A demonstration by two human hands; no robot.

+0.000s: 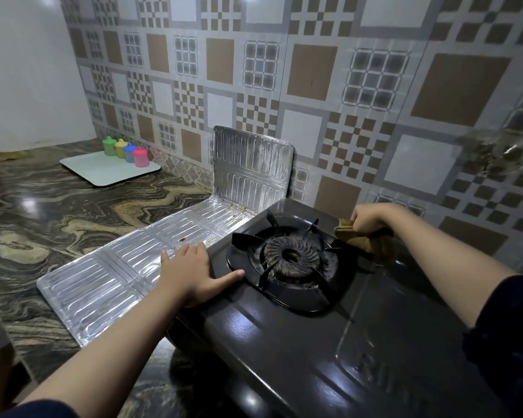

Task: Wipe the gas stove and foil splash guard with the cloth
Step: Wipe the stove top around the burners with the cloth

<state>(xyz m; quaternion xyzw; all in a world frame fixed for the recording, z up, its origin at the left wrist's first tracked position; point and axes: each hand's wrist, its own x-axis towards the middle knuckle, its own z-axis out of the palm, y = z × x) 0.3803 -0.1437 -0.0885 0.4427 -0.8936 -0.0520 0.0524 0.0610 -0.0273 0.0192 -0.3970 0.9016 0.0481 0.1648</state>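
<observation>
Stove [329,327] under both hands: left hand [191,276] flat on its edge, fingers reaching onto the foil guard [127,267]; right hand [372,218] grips one cloth [363,241] beyond the burner [293,257]. Four jars [126,150] far left.

Hidden and cut off, from where I sit

My right hand [372,220] covers part of the cloth [366,239]; the gas stove [284,342] runs off the bottom edge below it. My left hand [191,273] hides the stove's near-left edge, and a blurred smear [495,152] hangs above-right.
</observation>
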